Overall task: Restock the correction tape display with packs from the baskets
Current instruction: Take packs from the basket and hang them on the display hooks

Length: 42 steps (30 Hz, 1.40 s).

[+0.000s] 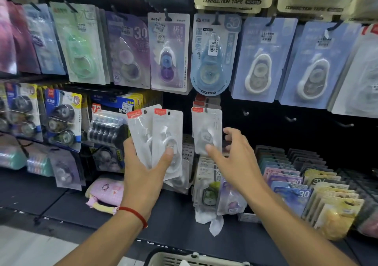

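The left hand (147,169) grips two white packs (161,136) fanned upright, thumb pressed over the front one's blister. At its 3 o'clock, the right hand (231,155) pinches the lower edge of a hanging white pack (206,130) between thumb and fingers; that one looks already threaded on its hook. These packs seem light, with stiff card backs and slick plastic fronts that could slide against each other, so holding low on the card leaves the punched hole free. At 6 o'clock a basket (173,260) rim shows; bare hooks (290,119) stand at 2 o'clock.
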Each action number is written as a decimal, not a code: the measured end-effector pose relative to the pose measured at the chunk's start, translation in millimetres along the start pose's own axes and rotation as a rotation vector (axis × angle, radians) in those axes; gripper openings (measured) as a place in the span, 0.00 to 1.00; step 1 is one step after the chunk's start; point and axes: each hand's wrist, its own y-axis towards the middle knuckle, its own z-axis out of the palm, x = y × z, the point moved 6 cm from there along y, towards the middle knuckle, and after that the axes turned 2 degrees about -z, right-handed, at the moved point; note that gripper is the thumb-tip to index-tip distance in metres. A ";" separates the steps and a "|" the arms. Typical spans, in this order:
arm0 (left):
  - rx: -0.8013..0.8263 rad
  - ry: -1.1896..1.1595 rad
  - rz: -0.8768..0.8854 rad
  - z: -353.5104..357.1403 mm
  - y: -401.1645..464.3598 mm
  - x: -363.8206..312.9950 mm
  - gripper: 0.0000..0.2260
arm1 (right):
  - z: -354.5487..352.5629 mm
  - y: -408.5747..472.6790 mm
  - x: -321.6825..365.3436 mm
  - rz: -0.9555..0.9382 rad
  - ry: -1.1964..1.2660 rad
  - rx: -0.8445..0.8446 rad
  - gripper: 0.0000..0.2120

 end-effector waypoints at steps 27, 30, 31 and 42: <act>0.082 -0.075 -0.207 6.2 -0.6 20.0 0.18 | -3.3 -8.4 16.7 0.012 0.437 0.000 0.14; 0.065 -0.056 -0.193 4.6 0.1 20.5 0.17 | -3.4 -7.3 16.0 0.010 0.427 -0.033 0.14; 0.061 -0.058 -0.189 4.1 0.3 20.2 0.17 | -4.3 -6.9 15.4 0.006 0.425 -0.051 0.13; 0.068 -0.079 -0.173 6.1 -2.8 10.9 0.20 | 0.0 -0.1 -4.6 0.044 -0.046 -0.013 0.27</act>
